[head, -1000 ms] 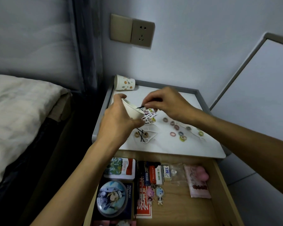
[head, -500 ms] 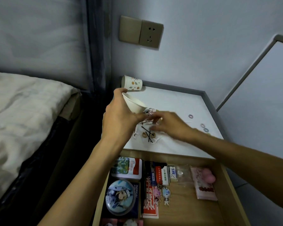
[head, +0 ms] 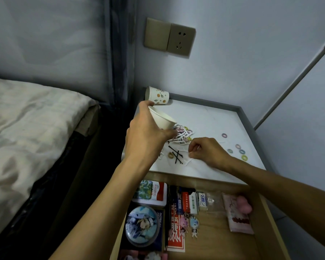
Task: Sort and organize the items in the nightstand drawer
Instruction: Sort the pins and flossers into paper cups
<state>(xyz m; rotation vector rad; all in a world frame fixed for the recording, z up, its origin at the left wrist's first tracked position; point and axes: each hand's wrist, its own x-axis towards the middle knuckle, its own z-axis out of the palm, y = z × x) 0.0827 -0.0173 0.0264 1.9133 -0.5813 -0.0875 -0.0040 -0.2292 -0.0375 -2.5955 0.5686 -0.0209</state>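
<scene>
My left hand (head: 145, 134) grips a white paper cup (head: 162, 118), tilted with its mouth toward a heap of white and coloured hair ties (head: 183, 135) on the white nightstand top (head: 210, 117). My right hand (head: 204, 150) rests on the top just right of the heap, with thumb and finger pinched together on something small and white. Black hairpins (head: 176, 155) and a tan ring (head: 170, 155) lie between my hands. Several small coloured rings (head: 238, 150) lie scattered at the right. The open wooden drawer (head: 270, 218) below holds a round anime badge (head: 142, 226), keychains (head: 189, 224), small boxes and a pink packet (head: 238, 214).
A second paper cup (head: 158, 96) with a leaf print lies on its side at the back left corner of the nightstand. A bed (head: 26, 128) stands at the left. A wall socket (head: 169, 39) is above. A grey raised rim (head: 246, 119) edges the nightstand top.
My right hand has come back from the cup's mouth toward the near part of the top, beside the hairpins. The camera view shifted, and the cup stays in my left hand.
</scene>
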